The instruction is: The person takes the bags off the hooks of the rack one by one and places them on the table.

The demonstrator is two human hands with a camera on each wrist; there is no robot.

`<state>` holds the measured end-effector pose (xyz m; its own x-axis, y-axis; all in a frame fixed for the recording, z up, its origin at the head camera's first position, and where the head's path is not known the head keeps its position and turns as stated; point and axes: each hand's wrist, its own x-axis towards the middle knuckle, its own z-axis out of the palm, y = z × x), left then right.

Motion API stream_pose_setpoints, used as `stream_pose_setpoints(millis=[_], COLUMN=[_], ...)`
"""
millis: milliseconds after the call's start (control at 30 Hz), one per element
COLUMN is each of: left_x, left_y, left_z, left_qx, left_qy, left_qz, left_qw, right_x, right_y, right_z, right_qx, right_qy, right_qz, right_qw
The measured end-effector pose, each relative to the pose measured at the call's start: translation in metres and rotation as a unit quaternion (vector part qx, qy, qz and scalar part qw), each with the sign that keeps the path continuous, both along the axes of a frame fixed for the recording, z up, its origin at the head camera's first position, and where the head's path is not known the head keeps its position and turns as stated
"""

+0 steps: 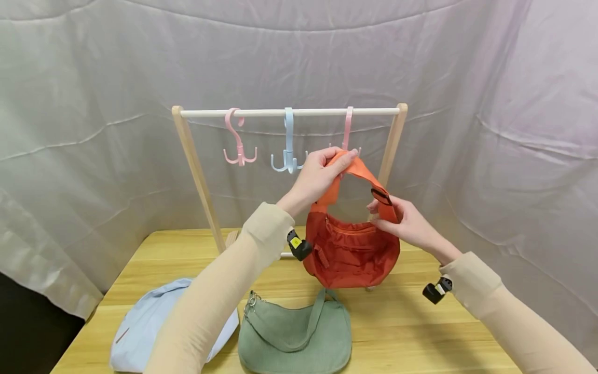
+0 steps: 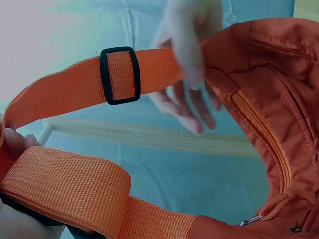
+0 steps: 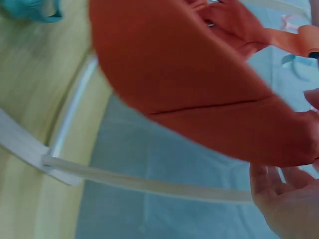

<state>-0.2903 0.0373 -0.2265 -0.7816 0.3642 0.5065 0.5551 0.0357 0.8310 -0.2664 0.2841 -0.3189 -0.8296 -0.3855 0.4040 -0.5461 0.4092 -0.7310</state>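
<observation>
An orange-red shoulder bag [image 1: 352,254] hangs upright in front of the rack, above the table. My left hand [image 1: 322,174] grips the top of its bright orange strap [image 2: 75,92], which forms a loop. At the strap's right end, where it joins the bag, my right hand [image 1: 408,221] holds on. In the left wrist view the right thumb [image 2: 187,55] lies over the strap and the fingers pass behind it. A black slide buckle [image 2: 119,74] sits on the strap between the hands. The bag body [image 3: 199,89] covers much of the right wrist view, with its lower corner at my right hand.
A wooden rack with a white bar [image 1: 201,113] carries a pink hook [image 1: 240,150], a blue hook [image 1: 289,145] and another pink hook [image 1: 348,127], partly hidden behind my left hand. A green bag [image 1: 294,332] and a light blue bag [image 1: 145,322] lie on the wooden table [image 1: 397,322].
</observation>
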Motion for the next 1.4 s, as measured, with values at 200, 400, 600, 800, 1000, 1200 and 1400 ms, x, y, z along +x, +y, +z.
stream_pose_setpoints(millis=[200, 400, 600, 800, 1000, 1200, 1400], left_x=[0.001, 0.003, 0.006, 0.007, 0.007, 0.007, 0.003], left_y=[-0.001, -0.001, -0.002, -0.011, -0.023, -0.032, -0.040], left_z=[-0.010, -0.020, -0.032, -0.043, -0.058, -0.072, -0.085], left_qx=[0.010, 0.023, 0.004, -0.043, -0.101, -0.187, -0.272], left_qy=[-0.014, -0.026, -0.026, -0.036, -0.055, -0.054, -0.016], left_qz=[-0.003, 0.003, 0.002, -0.017, -0.066, -0.091, -0.059], left_qw=[0.9998, 0.9994, 0.9997, 0.9983, 0.9912, 0.9766, 0.9603], right_x=[0.006, 0.009, 0.009, 0.009, 0.012, 0.015, 0.016], right_y=[0.004, 0.004, 0.004, 0.006, 0.007, 0.008, 0.010], right_z=[-0.030, -0.050, -0.059, -0.056, -0.049, -0.041, -0.038], right_qx=[0.009, -0.017, -0.091, -0.210, -0.326, -0.376, -0.384], right_qy=[-0.021, -0.059, -0.050, -0.088, -0.132, -0.124, -0.114], right_qz=[-0.019, -0.052, -0.065, -0.044, -0.017, 0.001, 0.004], right_qw=[0.9996, 0.9968, 0.9924, 0.9727, 0.9359, 0.9184, 0.9163])
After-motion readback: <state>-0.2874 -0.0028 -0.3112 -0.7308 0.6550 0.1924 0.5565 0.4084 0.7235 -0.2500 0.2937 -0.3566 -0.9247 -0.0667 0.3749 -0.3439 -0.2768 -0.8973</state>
